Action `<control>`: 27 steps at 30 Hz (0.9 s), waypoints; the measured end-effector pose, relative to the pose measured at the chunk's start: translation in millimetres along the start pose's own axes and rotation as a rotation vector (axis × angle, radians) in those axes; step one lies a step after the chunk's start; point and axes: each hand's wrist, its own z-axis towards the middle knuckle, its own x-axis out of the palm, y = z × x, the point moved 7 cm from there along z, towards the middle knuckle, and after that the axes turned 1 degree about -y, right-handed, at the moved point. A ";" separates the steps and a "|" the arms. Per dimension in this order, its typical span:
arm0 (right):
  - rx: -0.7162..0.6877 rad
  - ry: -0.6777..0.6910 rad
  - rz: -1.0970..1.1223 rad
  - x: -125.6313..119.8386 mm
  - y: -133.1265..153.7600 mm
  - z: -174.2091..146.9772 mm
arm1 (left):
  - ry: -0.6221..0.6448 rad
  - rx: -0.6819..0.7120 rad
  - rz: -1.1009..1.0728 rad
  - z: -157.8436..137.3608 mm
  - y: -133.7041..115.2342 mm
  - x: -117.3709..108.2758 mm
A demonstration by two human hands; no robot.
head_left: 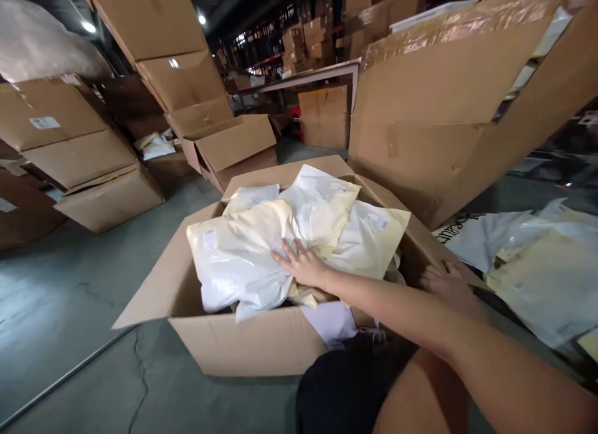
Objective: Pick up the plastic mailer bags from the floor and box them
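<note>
From the head camera we see our right hand [303, 263] reaching across our body and lying flat, fingers [286, 252] spread, on a pile of plastic mailer bags [243, 253] heaped in an open cardboard box [243, 344] on the grey floor [70, 309]. The palm presses the white and pale-yellow bags (nothing is pinched; the hand is open on top). Our left hand [448, 283] rests on the box's right flap [420, 241], fingers curled over its edge; we cannot tell how tightly it grips. More bags [542, 272] lie loose on the right, beside a big tilted carton [430, 129]. Stacked cartons [79, 154] stand at the left.
</note>
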 end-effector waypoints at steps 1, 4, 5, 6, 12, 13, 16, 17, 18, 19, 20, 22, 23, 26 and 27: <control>-0.003 0.001 0.012 7.6 1.6 -4.0 | -0.046 -0.088 0.041 2.6 9.0 -5.9; -0.029 0.035 0.109 -11.2 -11.7 -39.9 | -0.062 -0.012 0.160 -5.9 -5.4 -6.0; -0.034 0.045 0.152 -25.9 -20.7 -60.3 | -0.019 0.127 0.218 -14.1 -24.4 1.5; -0.037 0.040 0.191 -42.5 -31.7 -83.9 | 0.029 0.272 0.278 -25.5 -47.1 11.8; 0.520 -0.227 0.179 -103.7 -192.4 -305.3 | 0.182 0.522 0.259 -118.8 -197.5 74.9; 0.770 -0.248 0.147 -100.1 -227.7 -367.1 | 0.203 0.559 0.247 -134.6 -217.3 82.0; 1.541 -0.168 0.009 -59.8 -281.3 -572.8 | 0.228 0.588 0.274 -161.4 -245.4 93.2; 1.722 -0.078 -0.028 -35.5 -279.6 -631.8 | 0.219 0.567 0.303 -163.9 -246.3 94.6; 1.821 0.031 -0.037 -6.2 -272.2 -679.2 | 0.199 0.544 0.337 -164.9 -245.5 95.3; 1.869 0.129 -0.034 25.3 -261.8 -716.4 | 0.176 0.523 0.373 -165.2 -244.0 96.5; 1.869 0.189 -0.039 55.5 -251.2 -743.0 | 0.150 0.507 0.406 -165.3 -242.6 98.4; 1.820 0.212 -0.096 103.5 -237.8 -772.9 | 0.084 0.492 0.452 -165.0 -241.2 103.8; 1.796 0.201 -0.104 121.1 -238.4 -780.6 | 0.040 0.485 0.467 -164.2 -240.9 106.5; 1.812 0.172 -0.007 148.3 -275.0 -798.5 | -0.043 0.456 0.519 -157.5 -239.0 115.5; 1.846 0.161 0.009 148.7 -295.7 -806.0 | -0.034 0.449 0.533 -154.1 -238.3 118.9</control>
